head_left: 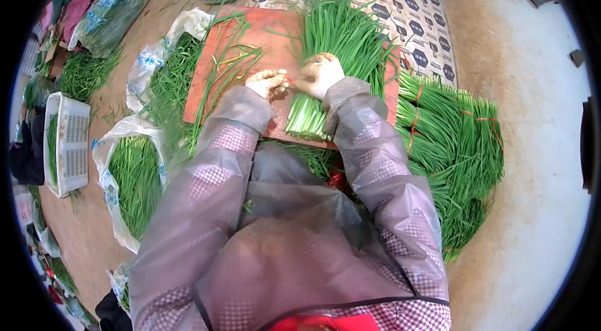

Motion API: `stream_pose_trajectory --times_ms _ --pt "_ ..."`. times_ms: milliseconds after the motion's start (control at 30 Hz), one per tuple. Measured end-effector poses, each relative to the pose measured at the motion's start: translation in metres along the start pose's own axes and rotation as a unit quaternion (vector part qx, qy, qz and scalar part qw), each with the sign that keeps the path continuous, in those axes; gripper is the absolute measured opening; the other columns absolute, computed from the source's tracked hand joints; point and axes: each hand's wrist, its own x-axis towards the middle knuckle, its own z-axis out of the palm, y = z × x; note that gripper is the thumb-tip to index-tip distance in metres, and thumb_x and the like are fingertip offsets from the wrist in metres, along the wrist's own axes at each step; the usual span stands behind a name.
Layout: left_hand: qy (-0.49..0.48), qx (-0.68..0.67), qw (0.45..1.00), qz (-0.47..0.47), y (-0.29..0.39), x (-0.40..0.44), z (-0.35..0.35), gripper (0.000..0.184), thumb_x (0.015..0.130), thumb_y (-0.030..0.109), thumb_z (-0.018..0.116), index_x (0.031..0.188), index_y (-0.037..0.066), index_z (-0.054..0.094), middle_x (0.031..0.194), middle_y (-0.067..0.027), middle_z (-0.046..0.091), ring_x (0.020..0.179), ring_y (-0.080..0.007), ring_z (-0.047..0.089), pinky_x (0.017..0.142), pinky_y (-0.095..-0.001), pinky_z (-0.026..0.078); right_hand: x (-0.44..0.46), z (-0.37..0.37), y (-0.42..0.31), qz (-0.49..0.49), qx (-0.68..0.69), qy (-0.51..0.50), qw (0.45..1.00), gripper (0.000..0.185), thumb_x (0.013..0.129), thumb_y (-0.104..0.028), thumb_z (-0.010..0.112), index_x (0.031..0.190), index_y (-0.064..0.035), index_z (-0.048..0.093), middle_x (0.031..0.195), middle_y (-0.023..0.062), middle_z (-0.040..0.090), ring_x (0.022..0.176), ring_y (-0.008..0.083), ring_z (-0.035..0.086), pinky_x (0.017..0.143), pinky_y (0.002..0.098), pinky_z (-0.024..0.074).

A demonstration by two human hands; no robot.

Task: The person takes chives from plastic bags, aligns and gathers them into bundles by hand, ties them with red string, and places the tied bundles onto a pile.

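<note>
The left hand [268, 83] has its fingers curled and their tips drawn together, pinching a thin red strip [290, 81]. The right hand [321, 75], fingers bent, lies over the near half of a thick bundle of long, flat green stems with pale cut ends [344, 33], its fingertips at the strip too; whether they grip it I cannot tell.

The bundle lies on a flat, reddish-orange board [275, 27], on its 3 o'clock side, the cut ends pointing to 6 o'clock and the leaf tips to 12. Loose green stems [235, 58] straggle over the board at 10 o'clock.

Beyond the board, at 4 o'clock, green bundles bound with red bands [438, 137] are heaped; at 8 o'clock stands an open, translucent plastic bag of green stems [134, 184]. A white, slotted plastic basket [75, 143] sits farther out, between 8 and 9.
</note>
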Motion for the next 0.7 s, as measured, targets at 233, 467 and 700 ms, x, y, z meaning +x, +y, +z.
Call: stream_pose_trajectory --times_ms 233,467,700 --pt "-0.016 -0.064 0.998 0.018 0.019 -0.001 0.027 0.02 0.087 -0.003 0.058 0.107 -0.005 0.059 0.09 -0.0131 0.066 0.075 -0.0203 0.066 0.069 -0.0298 0.058 0.001 0.008 0.008 -0.041 0.075 0.049 0.995 0.026 0.08 -0.033 0.064 0.096 -0.0147 0.072 0.102 0.0124 0.067 0.103 0.0298 0.059 0.097 0.0444 0.0382" --pt "0.001 0.018 0.997 0.076 0.019 -0.003 0.039 0.021 0.085 -0.001 0.06 0.106 -0.002 0.061 0.089 -0.0091 0.066 0.073 -0.0166 0.064 0.068 -0.0264 0.054 0.002 0.02 0.039 -0.127 0.168 0.078 0.974 0.023 0.08 -0.023 0.063 0.095 -0.0079 0.071 0.093 0.0121 0.068 0.089 0.0307 0.063 0.083 0.042 0.0467" --pt "-0.102 0.05 0.993 -0.037 0.002 -0.038 0.051 0.035 0.089 0.012 0.062 0.121 0.0 0.054 0.108 -0.0087 0.062 0.098 -0.0183 0.06 0.09 -0.0332 0.047 0.007 0.022 0.041 0.111 0.445 -0.045 0.888 0.019 0.087 -0.009 0.063 0.1 0.0047 0.066 0.093 0.0098 0.069 0.084 0.0164 0.065 0.081 0.027 0.0504"
